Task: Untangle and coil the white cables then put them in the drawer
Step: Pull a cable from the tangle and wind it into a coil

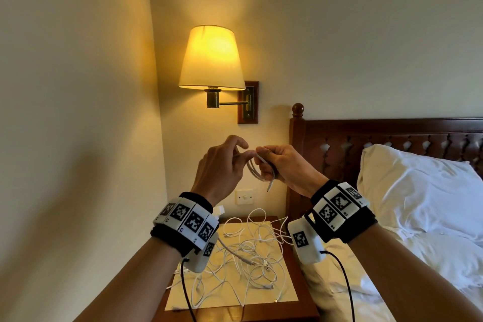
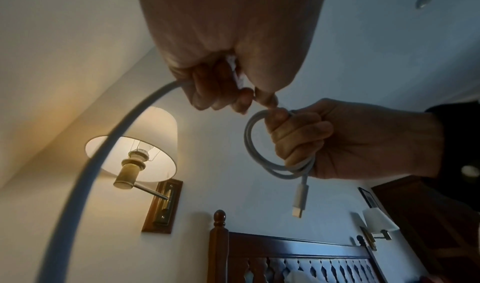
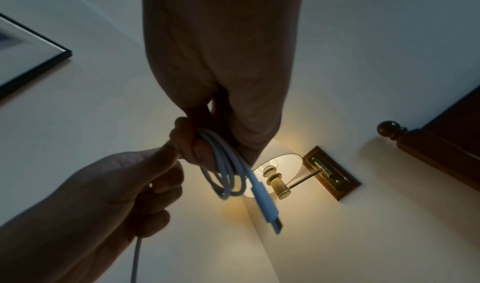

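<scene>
Both hands are raised in front of the wall, above the nightstand. My right hand (image 1: 271, 162) grips a small coil of white cable (image 1: 257, 174); the coil (image 2: 262, 154) hangs from its fingers with a plug (image 2: 298, 201) dangling below. In the right wrist view the coil (image 3: 228, 176) and its plug (image 3: 267, 205) hang under the curled fingers. My left hand (image 1: 230, 157) pinches the free run of the same cable (image 2: 85, 174) right beside the coil. A tangle of white cables (image 1: 245, 251) lies on the nightstand (image 1: 290, 303) below. No drawer shows.
A lit wall lamp (image 1: 211, 60) hangs just above and behind the hands. The wooden headboard (image 1: 366, 133) and a bed with a white pillow (image 1: 418, 191) stand at right. A wall switch (image 1: 244, 196) sits low behind the hands. The left wall is close by.
</scene>
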`<state>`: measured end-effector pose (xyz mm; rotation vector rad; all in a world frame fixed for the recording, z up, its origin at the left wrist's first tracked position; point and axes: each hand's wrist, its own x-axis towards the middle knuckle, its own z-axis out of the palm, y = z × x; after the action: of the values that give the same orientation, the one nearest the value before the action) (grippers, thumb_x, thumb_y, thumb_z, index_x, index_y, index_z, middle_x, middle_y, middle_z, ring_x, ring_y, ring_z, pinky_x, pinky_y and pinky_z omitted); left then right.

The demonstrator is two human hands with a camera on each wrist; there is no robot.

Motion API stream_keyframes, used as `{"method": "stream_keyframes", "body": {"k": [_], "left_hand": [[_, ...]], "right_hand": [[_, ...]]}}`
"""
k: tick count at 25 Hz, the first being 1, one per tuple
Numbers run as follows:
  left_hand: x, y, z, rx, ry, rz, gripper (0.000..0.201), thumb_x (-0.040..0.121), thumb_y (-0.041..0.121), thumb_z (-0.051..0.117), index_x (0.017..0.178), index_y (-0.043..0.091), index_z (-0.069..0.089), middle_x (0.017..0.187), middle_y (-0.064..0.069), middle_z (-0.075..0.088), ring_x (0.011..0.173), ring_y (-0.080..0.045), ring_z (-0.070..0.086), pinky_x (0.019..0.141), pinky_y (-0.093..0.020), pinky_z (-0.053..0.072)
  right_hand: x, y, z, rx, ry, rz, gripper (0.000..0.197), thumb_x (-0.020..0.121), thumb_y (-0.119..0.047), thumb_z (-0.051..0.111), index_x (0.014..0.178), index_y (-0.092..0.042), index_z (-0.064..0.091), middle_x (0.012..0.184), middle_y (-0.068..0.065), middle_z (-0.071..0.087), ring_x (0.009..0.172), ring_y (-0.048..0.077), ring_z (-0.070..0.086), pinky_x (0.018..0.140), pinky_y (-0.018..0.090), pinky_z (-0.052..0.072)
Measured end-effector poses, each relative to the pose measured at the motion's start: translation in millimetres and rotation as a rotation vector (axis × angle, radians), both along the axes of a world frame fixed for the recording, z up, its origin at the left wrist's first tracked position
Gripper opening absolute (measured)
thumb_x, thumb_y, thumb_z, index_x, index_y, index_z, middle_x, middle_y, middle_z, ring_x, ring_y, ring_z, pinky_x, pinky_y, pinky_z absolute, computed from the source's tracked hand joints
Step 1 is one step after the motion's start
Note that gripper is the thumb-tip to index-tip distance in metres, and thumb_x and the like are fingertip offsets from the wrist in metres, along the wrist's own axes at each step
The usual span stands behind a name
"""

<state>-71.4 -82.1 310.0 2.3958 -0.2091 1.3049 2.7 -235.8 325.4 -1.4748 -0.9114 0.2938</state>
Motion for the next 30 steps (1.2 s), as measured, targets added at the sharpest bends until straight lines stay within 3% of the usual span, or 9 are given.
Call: {"method": "stream_keyframes", "body": {"k": [2, 4, 8, 11, 14, 19, 23, 26, 30], "left_hand": [[2.9, 3.8, -2.4, -0.059, 0.038, -0.070, 0.031, 0.094, 0.039, 0.054, 0.115, 0.019, 0.065, 0.076, 0.011, 0.059, 0.072, -0.008, 0.058, 0.065, -0.018, 0.045], [3.0, 4.3, -2.2, -0.119, 0.094, -0.119, 0.026, 0.096, 0.035, 0.051, 0.104, 0.019, 0.071, 0.084, 0.011, 0.062, 0.081, -0.004, 0.057, 0.068, -0.012, 0.041], [-1.5, 0.4, 0.0, -0.525, 0.334, -0.344, 0.036, 0.099, 0.038, 0.044, 0.083, 0.013, 0.064, 0.059, 0.011, 0.053, 0.051, -0.003, 0.041, 0.052, -0.021, 0.031], [-5.9, -6.9, -0.2, -0.780, 0.379, -0.472, 0.033, 0.101, 0.037, 0.043, 0.081, 0.015, 0.057, 0.057, 0.005, 0.042, 0.050, -0.008, 0.030, 0.047, -0.023, 0.025], [-3.3, -13.1, -1.6, -0.744, 0.290, -0.357, 0.032, 0.101, 0.034, 0.042, 0.079, 0.016, 0.056, 0.059, 0.004, 0.039, 0.051, -0.009, 0.031, 0.049, -0.022, 0.028], [3.3, 0.0, -11.7, -0.675, 0.236, -0.208, 0.035, 0.101, 0.034, 0.043, 0.079, 0.011, 0.056, 0.060, 0.003, 0.040, 0.056, -0.011, 0.033, 0.054, -0.026, 0.028], [8.4, 6.9, -21.8, -0.549, 0.182, -0.120, 0.035, 0.101, 0.030, 0.045, 0.070, 0.016, 0.054, 0.060, 0.002, 0.044, 0.058, -0.014, 0.037, 0.059, -0.030, 0.032], [14.1, 6.2, -25.4, -0.528, 0.158, -0.087, 0.034, 0.100, 0.028, 0.047, 0.067, 0.025, 0.052, 0.057, 0.002, 0.045, 0.056, -0.014, 0.038, 0.059, -0.030, 0.032], [20.1, 5.8, -23.3, -0.552, 0.148, -0.084, 0.032, 0.100, 0.027, 0.047, 0.071, 0.021, 0.057, 0.057, 0.000, 0.046, 0.056, -0.016, 0.039, 0.059, -0.030, 0.032]], "right_hand": [[-0.4, 0.5, -0.2, 0.034, 0.122, 0.063, 0.035, 0.104, -0.025, 0.038, 0.084, -0.006, 0.060, 0.057, 0.000, 0.043, 0.052, 0.012, 0.040, 0.054, 0.022, 0.040], [-2.1, 0.4, 1.3, 0.068, 0.209, 0.121, 0.037, 0.105, -0.025, 0.035, 0.082, -0.007, 0.058, 0.056, -0.002, 0.038, 0.050, 0.010, 0.036, 0.052, 0.021, 0.036], [-2.6, 1.7, 4.5, 0.083, 0.263, 0.133, 0.037, 0.105, -0.027, 0.035, 0.082, -0.009, 0.056, 0.055, -0.003, 0.038, 0.049, 0.010, 0.036, 0.056, 0.024, 0.033], [-2.5, 5.7, 4.5, 0.073, 0.257, 0.123, 0.036, 0.105, -0.028, 0.036, 0.083, -0.009, 0.057, 0.056, -0.003, 0.041, 0.051, 0.011, 0.040, 0.059, 0.024, 0.039], [-3.3, 11.4, -1.1, 0.067, 0.153, 0.028, 0.035, 0.104, -0.028, 0.039, 0.086, -0.007, 0.061, 0.060, 0.002, 0.053, 0.057, 0.015, 0.055, 0.064, 0.025, 0.052], [1.7, 4.4, -13.4, -0.148, -0.147, -0.247, 0.020, 0.099, -0.019, 0.053, 0.099, -0.008, 0.070, 0.090, 0.009, 0.071, 0.086, 0.019, 0.068, 0.078, 0.031, 0.058], [-4.9, -1.9, -11.5, -0.244, -0.239, -0.375, 0.012, 0.090, -0.019, 0.067, 0.091, -0.009, 0.074, 0.082, 0.005, 0.073, 0.068, 0.008, 0.063, 0.059, 0.017, 0.052], [-10.3, 1.9, -3.6, -0.078, -0.019, -0.385, 0.013, 0.089, -0.012, 0.068, 0.092, 0.000, 0.072, 0.080, 0.012, 0.072, 0.064, 0.012, 0.067, 0.058, 0.018, 0.054], [-18.7, 10.8, -4.4, 0.127, 0.228, -0.297, 0.009, 0.091, -0.006, 0.064, 0.096, 0.001, 0.065, 0.085, 0.016, 0.072, 0.076, 0.023, 0.074, 0.071, 0.028, 0.061]]}}
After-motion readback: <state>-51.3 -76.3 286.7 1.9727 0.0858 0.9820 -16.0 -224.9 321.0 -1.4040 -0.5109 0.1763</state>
